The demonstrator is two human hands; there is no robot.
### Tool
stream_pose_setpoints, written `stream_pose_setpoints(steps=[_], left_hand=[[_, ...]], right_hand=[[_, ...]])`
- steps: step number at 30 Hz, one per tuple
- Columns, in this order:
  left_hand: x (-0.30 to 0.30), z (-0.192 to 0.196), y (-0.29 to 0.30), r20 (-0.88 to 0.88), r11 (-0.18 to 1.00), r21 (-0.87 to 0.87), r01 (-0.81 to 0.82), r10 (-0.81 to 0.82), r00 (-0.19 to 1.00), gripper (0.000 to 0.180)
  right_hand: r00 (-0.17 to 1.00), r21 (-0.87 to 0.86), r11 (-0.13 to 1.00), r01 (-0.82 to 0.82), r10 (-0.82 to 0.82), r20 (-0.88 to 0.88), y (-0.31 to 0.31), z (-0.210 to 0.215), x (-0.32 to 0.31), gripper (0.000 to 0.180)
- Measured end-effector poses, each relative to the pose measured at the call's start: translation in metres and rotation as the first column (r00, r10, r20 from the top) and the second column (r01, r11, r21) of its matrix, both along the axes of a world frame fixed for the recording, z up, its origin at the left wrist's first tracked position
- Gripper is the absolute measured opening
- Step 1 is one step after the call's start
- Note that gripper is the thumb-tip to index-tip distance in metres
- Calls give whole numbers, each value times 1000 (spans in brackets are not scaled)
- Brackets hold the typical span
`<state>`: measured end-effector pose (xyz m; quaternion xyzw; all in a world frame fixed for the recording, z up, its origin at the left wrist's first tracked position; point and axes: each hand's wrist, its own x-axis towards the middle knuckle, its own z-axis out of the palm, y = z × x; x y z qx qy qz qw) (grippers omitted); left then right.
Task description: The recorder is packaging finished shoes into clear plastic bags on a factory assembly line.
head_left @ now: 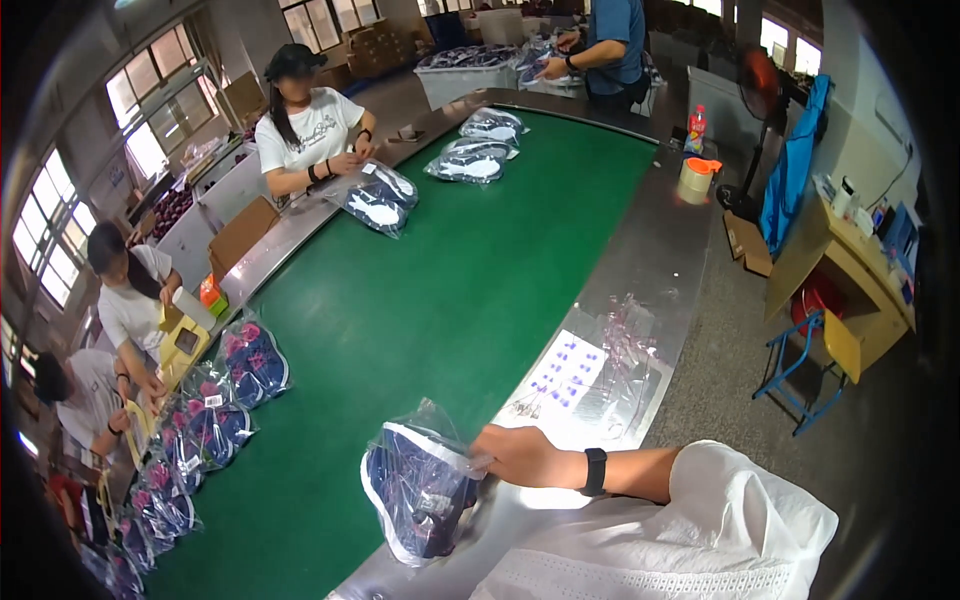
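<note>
A pair of navy shoes with white soles lies in a clear plastic bag at the near edge of the green belt. My right hand is closed on the bag's right side, its fingertips partly hidden by the plastic. A dark band circles that wrist, below a white sleeve. My left hand is out of view. Just beyond my right hand, a white sheet with rows of purple marks lies on the metal ledge, beside a heap of clear plastic with thin reddish strands.
Bagged shoes with pink patterns line the belt's left side, near two seated people. Across the belt, a person in a cap handles bagged shoes. More bagged shoes lie farther off. An orange-lidded jar and a bottle stand on the ledge.
</note>
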<state>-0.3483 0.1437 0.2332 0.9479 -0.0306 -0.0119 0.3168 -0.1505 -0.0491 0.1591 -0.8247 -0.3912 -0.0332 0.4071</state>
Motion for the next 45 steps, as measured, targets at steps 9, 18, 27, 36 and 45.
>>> stream_pose_setpoints(steps=[9,18,27,36,45], left_hand=[[-50,8,14,106,995,7,-96,95,990,37],[-121,23,2,114,960,56,-276,268,957,40],[-154,20,-28,205,943,19,-331,320,925,44],[-172,14,-24,316,946,28,-323,298,901,48],[-160,17,-1,518,961,91,-260,177,837,52]], right_hand=[[990,-109,984,-140,139,-19,7,17,-31,10],[851,-51,866,-497,498,165,44,34,-61,23],[84,-661,319,-680,929,362,91,4,-96,22],[-25,-771,505,-388,830,557,116,43,-11,22],[402,-405,863,301,270,875,161,109,171,23]])
